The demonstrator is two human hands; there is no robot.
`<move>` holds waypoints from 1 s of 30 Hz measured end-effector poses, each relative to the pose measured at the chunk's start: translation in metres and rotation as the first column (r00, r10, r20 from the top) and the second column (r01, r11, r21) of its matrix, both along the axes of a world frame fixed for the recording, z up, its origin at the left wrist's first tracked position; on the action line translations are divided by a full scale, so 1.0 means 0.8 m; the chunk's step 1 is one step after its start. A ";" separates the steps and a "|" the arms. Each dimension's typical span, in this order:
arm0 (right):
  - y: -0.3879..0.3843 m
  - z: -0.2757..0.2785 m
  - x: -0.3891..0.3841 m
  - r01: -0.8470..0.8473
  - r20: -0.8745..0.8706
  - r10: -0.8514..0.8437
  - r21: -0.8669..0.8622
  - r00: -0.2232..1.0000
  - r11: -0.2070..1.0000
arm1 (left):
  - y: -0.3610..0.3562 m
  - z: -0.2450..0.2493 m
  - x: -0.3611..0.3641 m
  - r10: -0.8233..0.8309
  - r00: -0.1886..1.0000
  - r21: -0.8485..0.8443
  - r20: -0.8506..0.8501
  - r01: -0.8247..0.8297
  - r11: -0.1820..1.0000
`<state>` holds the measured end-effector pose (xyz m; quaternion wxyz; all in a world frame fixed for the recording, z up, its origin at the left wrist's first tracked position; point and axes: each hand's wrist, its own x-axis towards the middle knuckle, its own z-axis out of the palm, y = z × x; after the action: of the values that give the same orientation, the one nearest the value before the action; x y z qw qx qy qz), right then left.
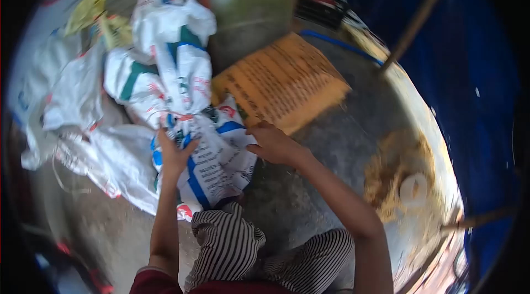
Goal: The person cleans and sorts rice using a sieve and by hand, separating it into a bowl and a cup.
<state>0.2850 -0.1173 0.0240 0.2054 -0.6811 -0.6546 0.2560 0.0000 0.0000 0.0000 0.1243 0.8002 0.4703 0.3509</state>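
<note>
In front of my knees lies a white woven sack (207, 164) with blue bands and printed lettering, its neck tied with a thin reddish string (185, 117). My left hand (175, 153) rests on its left side, thumb and forefinger spread apart; the other fingers are hard to see. On the opposite side, my right hand (273, 142) has its fingers and thumb closed at the sack's right edge. Just beyond that hand is a flat orange-yellow sack (287, 81) covered in dark print.
More white sacks (179, 35) are heaped at the left, with yellow bags (88, 12) behind. A blue tarp (469, 101) and wooden pole (417, 18) stand at the right. A pale round object (414, 190) sits by brownish material on the floor (298, 197).
</note>
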 end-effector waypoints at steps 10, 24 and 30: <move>-0.064 0.033 0.071 0.097 -0.025 -0.101 -0.126 0.995 0.987 | -0.082 0.143 0.190 -0.512 0.859 0.054 -0.006 0.512 0.857; -0.314 -0.086 0.164 0.391 -0.018 -0.461 -0.500 0.887 0.772 | -0.270 0.250 0.490 -0.960 -0.220 -0.145 -0.175 0.970 -0.196; -0.426 -0.107 0.149 0.617 0.043 -0.690 -0.491 0.723 0.616 | -0.368 0.233 0.514 -0.944 -0.330 -0.009 0.001 0.944 -0.330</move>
<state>0.4040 -0.4583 -0.0619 0.1610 -0.8794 -0.2601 0.3648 0.4109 -0.2944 0.1861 0.3590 0.8474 -0.3788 0.0976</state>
